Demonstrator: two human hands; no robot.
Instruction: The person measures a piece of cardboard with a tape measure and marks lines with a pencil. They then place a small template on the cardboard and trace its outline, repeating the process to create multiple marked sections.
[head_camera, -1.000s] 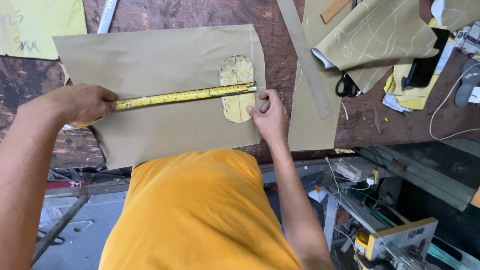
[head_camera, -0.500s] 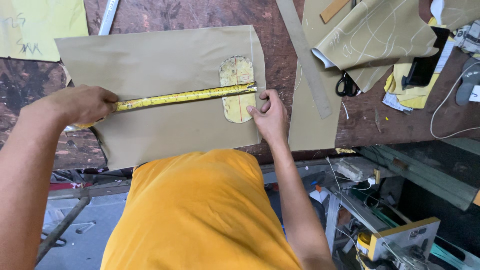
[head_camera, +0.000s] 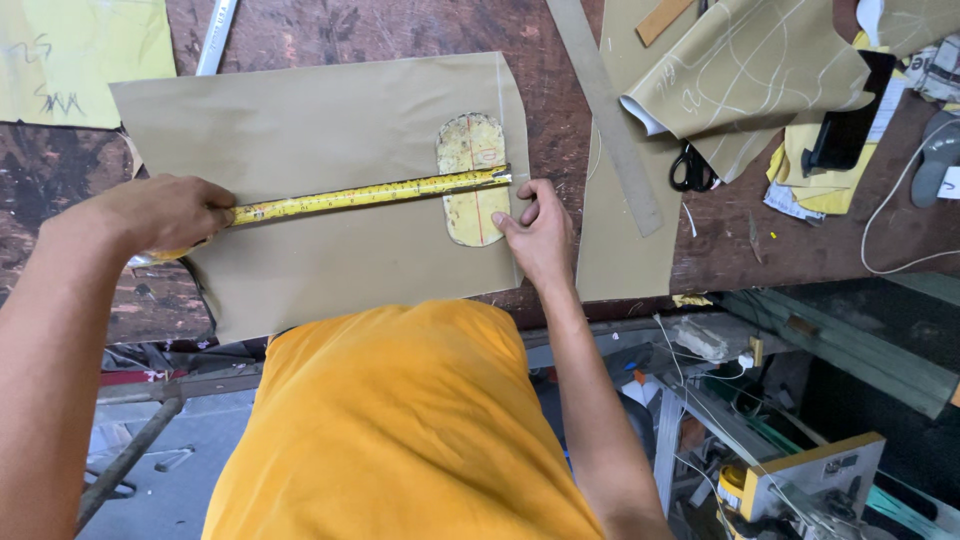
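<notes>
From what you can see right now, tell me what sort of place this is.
Probably a workshop for cutting fabric or leather. A yellow tape measure lies stretched across a tan sheet on a worn workbench; black scissors and chalk-marked tan pieces lie nearby.

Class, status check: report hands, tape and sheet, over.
Left hand grips tape measure stretched over tan sheet. Right hand pins sheet edge beside oval template. Scissors lie clear.
</notes>
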